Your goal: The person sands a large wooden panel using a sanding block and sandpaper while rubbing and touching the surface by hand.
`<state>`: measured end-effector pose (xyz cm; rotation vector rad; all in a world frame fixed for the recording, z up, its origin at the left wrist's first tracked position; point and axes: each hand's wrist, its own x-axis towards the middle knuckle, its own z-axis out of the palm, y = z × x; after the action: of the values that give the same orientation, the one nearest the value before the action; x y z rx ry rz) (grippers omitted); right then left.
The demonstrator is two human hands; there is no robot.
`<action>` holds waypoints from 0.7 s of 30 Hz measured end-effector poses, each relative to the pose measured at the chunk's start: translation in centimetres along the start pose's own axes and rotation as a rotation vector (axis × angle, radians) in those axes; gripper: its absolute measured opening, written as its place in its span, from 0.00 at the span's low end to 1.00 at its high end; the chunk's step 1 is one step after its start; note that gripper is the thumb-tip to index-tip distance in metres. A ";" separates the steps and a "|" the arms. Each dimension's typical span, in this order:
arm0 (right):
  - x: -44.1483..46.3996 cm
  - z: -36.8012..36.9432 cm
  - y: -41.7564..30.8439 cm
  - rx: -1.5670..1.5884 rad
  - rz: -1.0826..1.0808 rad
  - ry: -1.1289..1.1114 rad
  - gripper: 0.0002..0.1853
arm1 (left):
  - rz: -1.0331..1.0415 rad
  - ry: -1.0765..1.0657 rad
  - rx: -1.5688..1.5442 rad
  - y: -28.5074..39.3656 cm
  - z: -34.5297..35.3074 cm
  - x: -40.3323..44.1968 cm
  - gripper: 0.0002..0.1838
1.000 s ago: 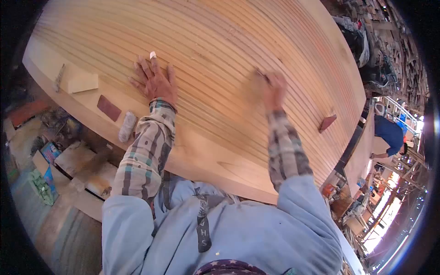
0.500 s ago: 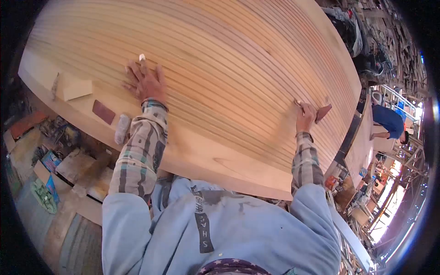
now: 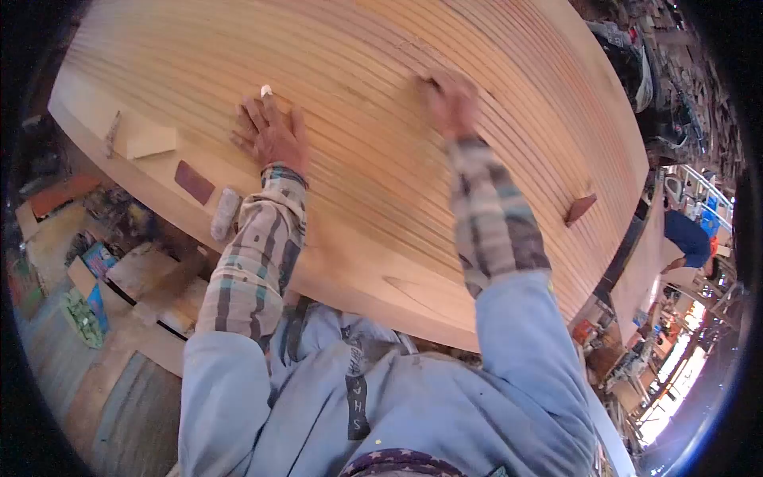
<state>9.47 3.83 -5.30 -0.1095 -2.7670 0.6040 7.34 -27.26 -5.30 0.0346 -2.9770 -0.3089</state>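
One grooved wood panel (image 3: 358, 207) in front of the person (image 3: 445, 405). Left hand (image 3: 279, 143) spread flat on it; right hand (image 3: 453, 105) blurred, can't tell grip. On top: two dark-red pieces (image 3: 194, 183), one pale piece (image 3: 151, 142).

Brightly lit across the board (image 3: 373, 222); blown out at lower right; motion-blurred at the right hand (image 3: 451, 103); bowed, blackened at corners.

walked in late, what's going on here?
A person is working at a large grooved wooden panel. Their left hand lies spread on it; the right hand is blurred over the grooves, so its grip is unclear. A dark red piece and grey roll lie near the left forearm; another reddish piece sits at right.
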 end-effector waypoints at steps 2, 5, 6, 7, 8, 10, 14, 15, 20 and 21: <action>-6.8 -5.9 4.9 -0.121 0.038 0.050 0.09 | -0.006 0.002 -0.034 -0.1 0.2 -0.1 0.36; -13.3 -13.5 8.5 0.012 0.413 0.095 0.09 | -0.008 0.007 -0.006 -0.2 0.6 0.3 0.36; -14.8 -13.9 10.8 0.023 0.471 0.169 0.08 | 0.001 -0.015 0.055 -0.3 0.7 0.1 0.36; -14.0 -13.2 10.6 0.026 0.472 0.163 0.08 | -0.002 -0.019 0.060 -0.3 0.5 0.1 0.36; -12.0 -12.1 10.1 -0.042 0.401 0.094 0.09 | 0.005 0.001 0.030 -0.2 0.3 0.2 0.36; -7.2 -8.3 7.8 -0.064 0.222 0.043 0.09 | 0.012 0.015 0.014 0.1 0.1 0.1 0.36; 5.7 1.7 -2.7 0.047 -0.045 0.001 0.12 | 0.003 -0.013 0.034 -0.2 -0.1 0.1 0.36; 7.6 4.4 -3.4 0.035 -0.073 -0.001 0.14 | 0.010 -0.004 0.026 0.0 0.0 0.0 0.36; 4.7 3.1 1.2 -0.068 -0.024 0.123 0.18 | 0.017 -0.009 0.034 -0.3 0.5 0.4 0.36; 2.0 -2.3 1.3 0.077 0.142 -0.057 0.19 | 0.003 -0.023 0.040 -0.2 0.4 0.2 0.36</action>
<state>8.25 6.20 -3.27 -0.2771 -2.8037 0.7606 7.05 -27.37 -5.67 0.0315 -3.0060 -0.2513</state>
